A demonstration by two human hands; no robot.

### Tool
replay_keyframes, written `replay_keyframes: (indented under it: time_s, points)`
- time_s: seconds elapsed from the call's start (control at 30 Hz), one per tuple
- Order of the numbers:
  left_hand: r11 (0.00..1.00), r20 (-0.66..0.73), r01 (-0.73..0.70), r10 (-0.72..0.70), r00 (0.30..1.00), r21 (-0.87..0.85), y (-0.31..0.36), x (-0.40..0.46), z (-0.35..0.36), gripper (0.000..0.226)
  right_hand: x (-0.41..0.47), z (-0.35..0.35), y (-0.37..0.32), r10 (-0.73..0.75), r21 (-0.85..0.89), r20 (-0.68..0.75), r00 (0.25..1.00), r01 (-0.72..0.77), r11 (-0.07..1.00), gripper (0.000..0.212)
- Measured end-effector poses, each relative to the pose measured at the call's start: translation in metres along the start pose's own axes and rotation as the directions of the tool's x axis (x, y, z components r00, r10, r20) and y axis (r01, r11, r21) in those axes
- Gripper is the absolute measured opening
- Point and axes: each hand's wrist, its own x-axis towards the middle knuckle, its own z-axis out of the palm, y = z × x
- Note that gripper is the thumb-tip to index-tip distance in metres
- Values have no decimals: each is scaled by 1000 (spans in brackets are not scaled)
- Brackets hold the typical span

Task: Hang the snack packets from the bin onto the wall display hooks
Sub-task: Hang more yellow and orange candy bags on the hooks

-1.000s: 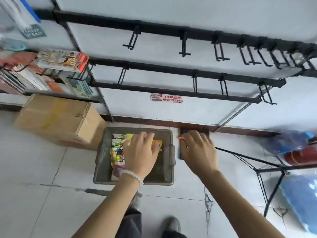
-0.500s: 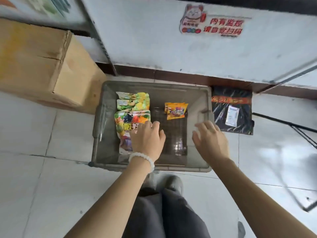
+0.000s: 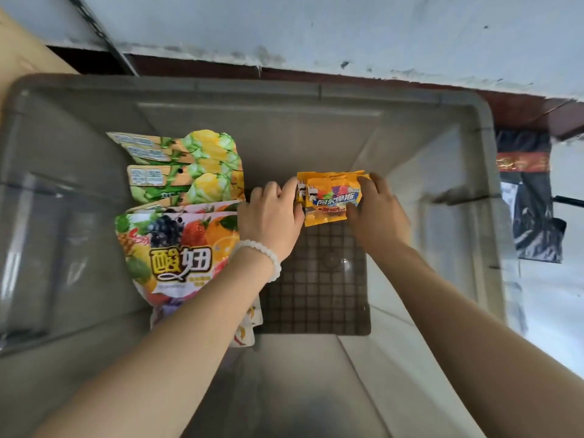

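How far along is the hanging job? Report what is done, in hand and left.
Done: nothing that shows; no hooks are in view. In hand: the left hand and right hand both touch the small stack of orange packets in the grey bin. Left: that stack, the green-and-yellow packets and the mixed-fruit packets lie in the bin.

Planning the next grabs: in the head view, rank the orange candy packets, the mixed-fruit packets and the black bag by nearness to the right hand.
1. Orange candy packets: touching the right hand.
2. Mixed-fruit packets: bin's left side.
3. Black bag: outside the bin, right.
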Motion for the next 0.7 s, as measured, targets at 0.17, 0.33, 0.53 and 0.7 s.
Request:
replay_keyframes:
  time_s: [0.17, 0.33, 0.53, 0.7]
  points:
    - [999, -32, -24, 24, 999, 22, -1, 30, 25, 36, 25, 26, 4, -4, 19, -38, 999, 5, 1000, 47]
    - [1000, -59, -24, 24, 998, 8, 1, 40, 32, 24, 29, 35, 9, 15, 17, -122, 992, -13, 1000, 42]
    - [998, -170, 8, 1, 986, 55, 3, 43, 42, 9, 31, 42, 15, 53, -62, -167, 984, -64, 996, 33]
    - [1000, -179, 2, 1, 984, 17, 5, 39, 42, 16, 34, 41, 14, 56, -25, -219, 974, -63, 998, 32]
